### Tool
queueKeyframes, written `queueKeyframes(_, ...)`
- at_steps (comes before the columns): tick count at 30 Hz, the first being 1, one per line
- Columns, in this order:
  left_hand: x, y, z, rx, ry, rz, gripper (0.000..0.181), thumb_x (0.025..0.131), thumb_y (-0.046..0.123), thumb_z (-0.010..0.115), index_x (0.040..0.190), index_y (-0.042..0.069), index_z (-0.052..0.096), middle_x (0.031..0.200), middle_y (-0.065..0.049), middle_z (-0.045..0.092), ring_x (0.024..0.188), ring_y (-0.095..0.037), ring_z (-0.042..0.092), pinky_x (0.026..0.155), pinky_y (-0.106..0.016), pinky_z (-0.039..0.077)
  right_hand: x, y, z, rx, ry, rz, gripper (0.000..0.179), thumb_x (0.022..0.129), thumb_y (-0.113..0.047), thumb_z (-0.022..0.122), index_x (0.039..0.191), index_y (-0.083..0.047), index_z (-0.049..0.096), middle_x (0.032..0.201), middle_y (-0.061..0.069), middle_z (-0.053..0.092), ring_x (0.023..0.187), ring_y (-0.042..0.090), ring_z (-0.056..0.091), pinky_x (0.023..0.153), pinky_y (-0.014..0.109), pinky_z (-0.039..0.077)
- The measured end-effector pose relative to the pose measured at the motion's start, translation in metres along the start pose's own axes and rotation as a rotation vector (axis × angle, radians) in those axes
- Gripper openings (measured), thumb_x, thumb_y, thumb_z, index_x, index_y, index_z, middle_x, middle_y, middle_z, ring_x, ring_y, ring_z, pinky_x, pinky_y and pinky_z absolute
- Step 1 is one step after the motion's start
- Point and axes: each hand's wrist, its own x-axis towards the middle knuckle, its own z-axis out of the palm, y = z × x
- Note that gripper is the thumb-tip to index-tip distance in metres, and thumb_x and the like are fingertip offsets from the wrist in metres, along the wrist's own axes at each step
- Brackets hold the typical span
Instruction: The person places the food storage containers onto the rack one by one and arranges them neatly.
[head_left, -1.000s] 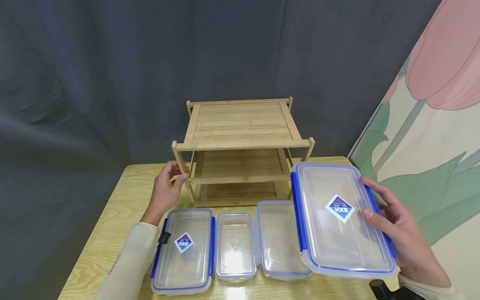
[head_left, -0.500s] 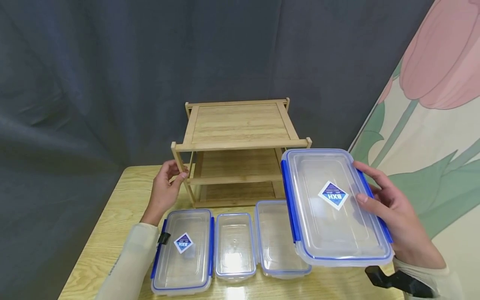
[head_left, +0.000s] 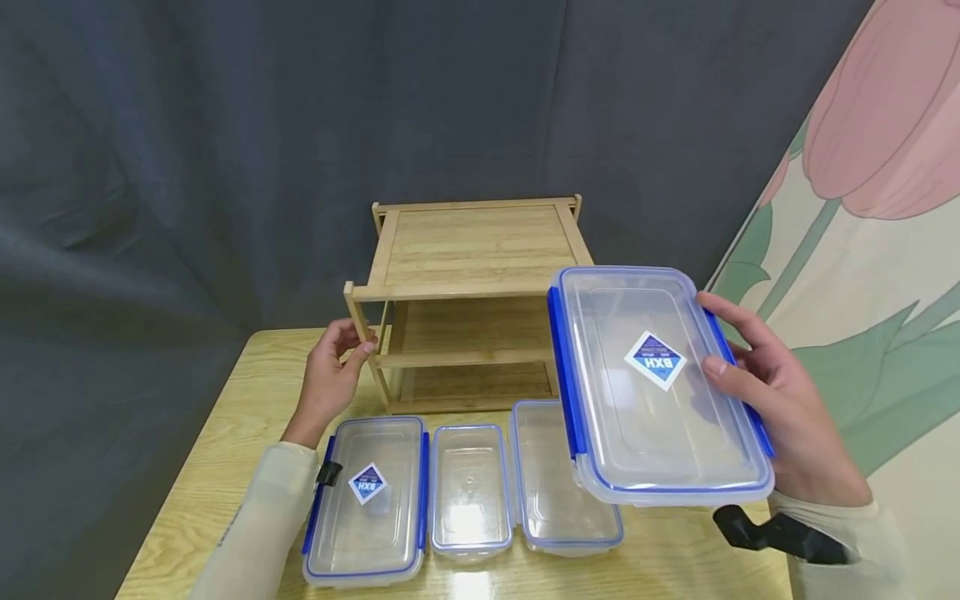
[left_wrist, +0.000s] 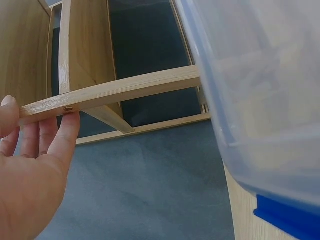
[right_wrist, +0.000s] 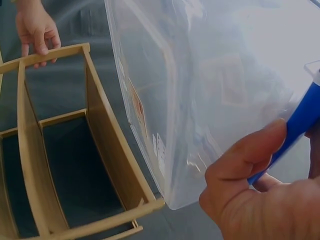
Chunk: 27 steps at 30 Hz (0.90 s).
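My left hand (head_left: 328, 383) grips the front left post (left_wrist: 145, 86) of a three-tier wooden rack (head_left: 483, 242), thumb on one side and fingertips on the other in the left wrist view. With my right hand (head_left: 787, 408) I hold a clear plastic food container (head_left: 637, 425) by its right edge. Its lid has a blue seal, blue side clips and a diamond-shaped label. The thumb lies over the lid, and the other fingers are partly hidden beneath. Held up in the air and tilted, the container overlaps the rack's front right corner in the head view.
In front of the rack, a row of lidded containers lies on the wooden table (head_left: 195, 467): a labelled one (head_left: 390, 525) at left, a smaller one (head_left: 471, 475) in the middle, another (head_left: 551, 508) at right. A dark curtain (head_left: 300, 125) hangs behind; a flower-patterned wall (head_left: 885, 275) stands right.
My right hand has lifted the container higher and moved it left toward the rack. My left hand keeps its place on the post.
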Motion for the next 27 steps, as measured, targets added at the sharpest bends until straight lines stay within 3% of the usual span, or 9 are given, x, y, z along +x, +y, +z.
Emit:
queueKeyframes(8, 0.000, 0.001, -0.001, -0.005, 0.001, -0.017, 0.029, 0.099, 0.022, 0.061, 0.125, 0.010, 0.057, 0.113, -0.007, 0.067, 0.109, -0.019, 0.064, 0.083, -0.019, 0.054, 0.021, -0.008, 0.013, 0.001, -0.009, -0.006, 0.062, 0.102, -0.001, 0.043, 0.157, -0.021, 0.025, 0.135, 0.012, 0.048, 0.104, 0.025, 0.071, 0.072, 0.048, 0.057)
queueKeyframes(20, 0.000, 0.007, 0.001, 0.012, -0.027, -0.011, 0.029, 0.099, 0.017, 0.060, 0.127, 0.008, 0.056, 0.115, -0.011, 0.066, 0.109, -0.023, 0.064, 0.084, -0.020, 0.055, 0.046, -0.017, 0.029, -0.034, -0.002, -0.040, 0.058, 0.101, -0.001, 0.046, 0.154, -0.020, 0.032, 0.129, 0.014, 0.048, 0.095, 0.024, 0.072, 0.068, 0.046, 0.058)
queueKeyframes(27, 0.000, 0.006, -0.001, 0.003, -0.022, -0.022, 0.028, 0.099, 0.017, 0.061, 0.125, 0.010, 0.056, 0.115, -0.008, 0.066, 0.110, -0.020, 0.064, 0.085, -0.024, 0.056, 0.068, -0.017, 0.043, 0.032, -0.020, -0.071, 0.056, 0.101, -0.002, 0.049, 0.152, -0.020, 0.035, 0.131, 0.014, 0.052, 0.093, 0.026, 0.074, 0.068, 0.045, 0.057)
